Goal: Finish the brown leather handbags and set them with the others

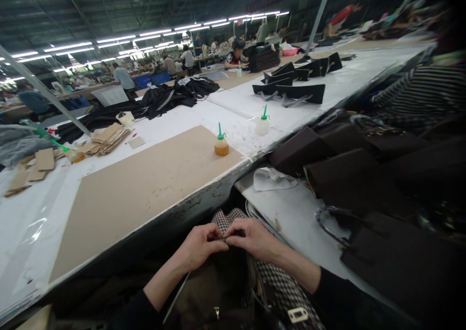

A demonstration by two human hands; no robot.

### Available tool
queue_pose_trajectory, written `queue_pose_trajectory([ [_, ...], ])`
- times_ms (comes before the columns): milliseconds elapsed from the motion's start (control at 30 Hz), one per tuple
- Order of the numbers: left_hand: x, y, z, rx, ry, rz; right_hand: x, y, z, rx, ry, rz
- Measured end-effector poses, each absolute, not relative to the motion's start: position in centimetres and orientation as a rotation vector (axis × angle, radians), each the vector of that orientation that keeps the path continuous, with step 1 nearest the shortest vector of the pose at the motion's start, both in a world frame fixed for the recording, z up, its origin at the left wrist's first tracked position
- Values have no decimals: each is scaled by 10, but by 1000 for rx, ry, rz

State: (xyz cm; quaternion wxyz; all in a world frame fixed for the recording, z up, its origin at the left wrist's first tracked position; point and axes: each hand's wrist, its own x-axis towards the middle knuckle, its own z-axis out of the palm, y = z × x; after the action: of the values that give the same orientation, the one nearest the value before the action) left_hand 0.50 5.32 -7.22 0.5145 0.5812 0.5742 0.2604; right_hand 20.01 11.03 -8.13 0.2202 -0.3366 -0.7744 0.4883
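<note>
White table, brown sheet along edge, hands pinching bag

Dark bag partly beyond the bottom edge

"What's on the arms?"

"Black sleeves on both. The left sleeve sinks into the shadow at the bottom; the right sleeve shows more of its plain, dark cloth."

"How far do they reach?"

"Partway along. The right one's edge cuts fairly straight across the arm, and past the cuffs the left forearm and right forearm are bare, narrowing toward the wrists."

"And the hands?"

"Bare too, left hand and right hand alike. The nails are too small to make out."
</note>
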Motion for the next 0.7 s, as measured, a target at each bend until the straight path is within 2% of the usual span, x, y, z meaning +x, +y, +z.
queue_pose_trajectory([
  [133,10,52,-75,1434,1386,618,221,113,-72,-985,-2042,1561],
  [333,13,53,-66,1534,1503,589,241,54,-44,-1232,-2068,1439],
  [567,27,56,-55,1556,1328,469,234,-12,-60,-1454,-1985,1281],
  [700,18,58,-32,1545,1229,402,258,0,-50,-1364,-1862,1420],
])
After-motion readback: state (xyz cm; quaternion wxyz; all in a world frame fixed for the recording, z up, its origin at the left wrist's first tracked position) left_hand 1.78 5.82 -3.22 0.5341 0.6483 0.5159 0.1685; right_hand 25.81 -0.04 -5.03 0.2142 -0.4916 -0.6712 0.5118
